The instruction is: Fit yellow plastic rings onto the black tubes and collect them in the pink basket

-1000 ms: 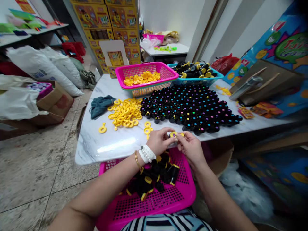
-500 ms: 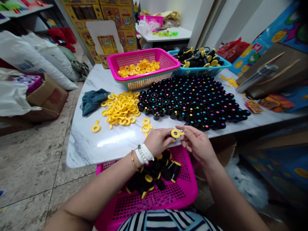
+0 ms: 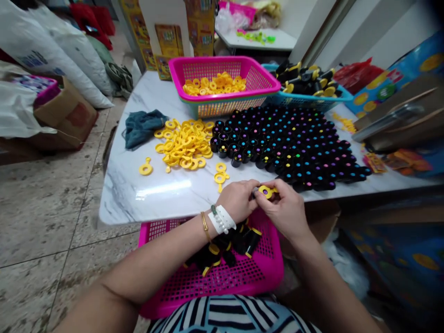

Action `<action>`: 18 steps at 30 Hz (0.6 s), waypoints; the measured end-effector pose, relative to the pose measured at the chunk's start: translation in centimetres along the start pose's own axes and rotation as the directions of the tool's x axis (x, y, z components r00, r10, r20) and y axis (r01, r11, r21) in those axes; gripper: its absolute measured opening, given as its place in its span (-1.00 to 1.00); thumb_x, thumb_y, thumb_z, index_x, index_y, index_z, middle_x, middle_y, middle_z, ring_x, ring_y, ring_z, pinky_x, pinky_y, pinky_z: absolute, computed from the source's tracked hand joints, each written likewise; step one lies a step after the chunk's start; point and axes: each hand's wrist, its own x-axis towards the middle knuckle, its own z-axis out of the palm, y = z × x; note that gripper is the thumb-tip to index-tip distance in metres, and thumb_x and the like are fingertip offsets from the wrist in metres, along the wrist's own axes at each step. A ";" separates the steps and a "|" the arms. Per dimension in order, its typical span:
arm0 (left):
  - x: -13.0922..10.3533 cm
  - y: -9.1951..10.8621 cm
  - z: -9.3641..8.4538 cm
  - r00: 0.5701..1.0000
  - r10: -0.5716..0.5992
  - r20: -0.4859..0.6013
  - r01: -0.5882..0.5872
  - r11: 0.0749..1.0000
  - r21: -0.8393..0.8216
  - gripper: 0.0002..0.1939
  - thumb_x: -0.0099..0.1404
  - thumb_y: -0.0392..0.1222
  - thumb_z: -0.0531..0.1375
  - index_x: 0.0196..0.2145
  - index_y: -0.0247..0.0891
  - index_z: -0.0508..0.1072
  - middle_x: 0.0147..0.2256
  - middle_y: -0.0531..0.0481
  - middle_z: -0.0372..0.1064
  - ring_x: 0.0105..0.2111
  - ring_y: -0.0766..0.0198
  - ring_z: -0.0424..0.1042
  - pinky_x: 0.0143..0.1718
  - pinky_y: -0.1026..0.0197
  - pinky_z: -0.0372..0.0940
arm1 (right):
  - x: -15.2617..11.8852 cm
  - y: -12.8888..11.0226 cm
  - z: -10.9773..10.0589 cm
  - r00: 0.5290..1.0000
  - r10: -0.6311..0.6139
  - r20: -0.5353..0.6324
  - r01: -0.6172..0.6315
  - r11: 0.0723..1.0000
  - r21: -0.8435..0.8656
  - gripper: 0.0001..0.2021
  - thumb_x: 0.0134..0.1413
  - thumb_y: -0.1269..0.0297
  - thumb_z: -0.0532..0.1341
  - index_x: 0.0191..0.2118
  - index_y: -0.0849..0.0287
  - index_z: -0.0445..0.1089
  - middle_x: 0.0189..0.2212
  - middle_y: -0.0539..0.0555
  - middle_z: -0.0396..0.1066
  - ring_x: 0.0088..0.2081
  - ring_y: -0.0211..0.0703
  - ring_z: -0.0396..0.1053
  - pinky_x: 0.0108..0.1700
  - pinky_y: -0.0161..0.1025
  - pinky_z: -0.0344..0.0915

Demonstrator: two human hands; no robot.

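Observation:
My left hand point(image 3: 237, 200) and my right hand point(image 3: 286, 210) meet at the near edge of the marble table point(image 3: 149, 194), both pinching one small black cap with a yellow ring point(image 3: 265, 191) fitted on it. A heap of loose yellow rings point(image 3: 183, 143) lies on the table to the left. Many upright black caps point(image 3: 287, 143) with coloured centres stand in a block beyond my hands. On my lap, a pink basket point(image 3: 225, 282) holds several ringed black caps point(image 3: 222, 247).
A pink basket of yellow rings point(image 3: 222, 83) and a blue basket of ringed caps point(image 3: 308, 85) stand at the table's far side. A dark cloth point(image 3: 140, 127) lies at the left. Cardboard boxes point(image 3: 65, 115) and white sacks point(image 3: 52, 51) sit on the floor left.
My hands have closed together on the ringed cap and the right fingers now cover more of it. The view has shifted, tilting down and to the left.

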 end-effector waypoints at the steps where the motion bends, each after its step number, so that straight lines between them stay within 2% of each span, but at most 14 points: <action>1: 0.0 0.0 0.0 1.000 0.010 0.004 -0.010 1.000 -0.004 -0.76 0.24 -0.17 0.19 -0.14 -0.27 0.47 -0.37 -0.01 0.48 -0.38 0.26 0.42 -0.36 0.28 0.21 | -0.1 0.4 -0.3 0.996 0.055 0.065 -0.063 0.991 0.119 -0.74 -0.01 0.18 0.30 -0.18 0.17 0.44 -0.38 0.04 0.45 -0.41 -0.17 0.39 -0.34 -0.23 0.33; 2: 0.0 0.1 -0.1 1.000 0.012 0.011 -0.012 1.000 -0.007 -0.76 0.25 -0.13 0.20 -0.15 -0.26 0.48 -0.38 0.00 0.47 -0.39 0.27 0.40 -0.38 0.29 0.19 | -0.3 0.8 -0.6 0.985 0.104 0.135 -0.135 0.960 0.247 -0.65 0.03 0.14 0.29 -0.07 0.17 0.42 -0.37 0.05 0.46 -0.43 -0.18 0.40 -0.36 -0.24 0.34; 4: 0.0 0.2 -0.3 1.000 0.007 0.026 -0.006 1.000 -0.017 -0.77 0.25 -0.07 0.21 -0.21 -0.25 0.50 -0.43 0.02 0.44 -0.45 0.29 0.37 -0.44 0.31 0.13 | -0.5 1.7 -1.3 0.956 0.168 0.241 -0.267 0.838 0.476 -0.55 0.13 0.09 0.22 0.10 0.17 0.34 -0.35 0.05 0.46 -0.48 -0.23 0.39 -0.40 -0.25 0.34; 5: 0.1 0.2 -0.4 0.999 0.006 0.033 -0.005 1.000 -0.027 -0.77 0.24 -0.06 0.22 -0.23 -0.24 0.51 -0.45 0.04 0.43 -0.47 0.31 0.35 -0.46 0.32 0.11 | -0.6 2.1 -1.5 0.944 0.189 0.272 -0.315 0.767 0.559 -0.55 0.17 0.08 0.18 0.12 0.17 0.33 -0.35 0.06 0.46 -0.50 -0.25 0.38 -0.42 -0.26 0.34; 7: 0.1 0.3 -0.6 0.999 0.018 0.042 -0.016 0.998 -0.057 -0.80 0.23 -0.09 0.23 -0.23 -0.22 0.52 -0.44 0.05 0.43 -0.47 0.33 0.34 -0.45 0.33 0.09 | -0.5 2.7 -1.8 0.924 0.208 0.322 -0.377 0.647 0.663 -0.61 0.21 0.09 0.15 0.04 0.20 0.42 -0.36 0.08 0.46 -0.54 -0.30 0.35 -0.48 -0.30 0.32; 9: 0.0 0.3 -0.7 0.999 0.025 0.047 -0.021 0.996 -0.090 -0.80 0.23 -0.14 0.23 -0.18 -0.18 0.53 -0.43 0.07 0.44 -0.47 0.34 0.33 -0.44 0.34 0.09 | -0.2 3.0 -2.0 0.904 0.216 0.370 -0.423 0.589 0.689 -0.67 0.16 0.12 0.22 -0.07 0.22 0.51 -0.41 0.06 0.44 -0.57 -0.35 0.31 -0.57 -0.37 0.25; 12: 0.0 0.4 -0.8 0.997 0.026 0.066 -0.018 0.994 -0.109 -0.78 0.22 -0.21 0.22 -0.16 -0.17 0.53 -0.42 0.08 0.45 -0.48 0.35 0.33 -0.44 0.35 0.08 | 0.5 2.8 -2.4 0.880 0.213 0.424 -0.465 0.565 0.681 -0.72 0.10 0.15 0.29 -0.14 0.22 0.56 -0.51 0.02 0.39 -0.61 -0.40 0.25 -0.66 -0.47 0.10; 15: 0.1 0.5 -0.9 0.996 0.036 0.077 -0.028 0.994 -0.103 -0.80 0.21 -0.24 0.21 -0.19 -0.18 0.53 -0.43 0.08 0.45 -0.47 0.35 0.33 -0.43 0.34 0.09 | 0.8 2.4 -3.0 0.854 0.190 0.484 -0.505 0.524 0.686 -0.69 0.10 0.16 0.30 -0.08 0.20 0.55 -0.51 0.01 0.37 -0.61 -0.42 0.23 -0.67 -0.48 0.07; 18: 0.1 0.4 -0.9 0.996 0.039 0.077 -0.032 0.996 -0.084 -0.80 0.22 -0.22 0.20 -0.18 -0.18 0.52 -0.44 0.08 0.44 -0.48 0.34 0.33 -0.43 0.33 0.11 | 1.0 2.1 -3.3 0.805 0.200 0.558 -0.579 0.467 0.668 -0.63 0.12 0.15 0.28 0.01 0.18 0.50 -0.59 -0.08 0.27 -0.71 -0.50 0.06 -0.71 -0.49 -0.06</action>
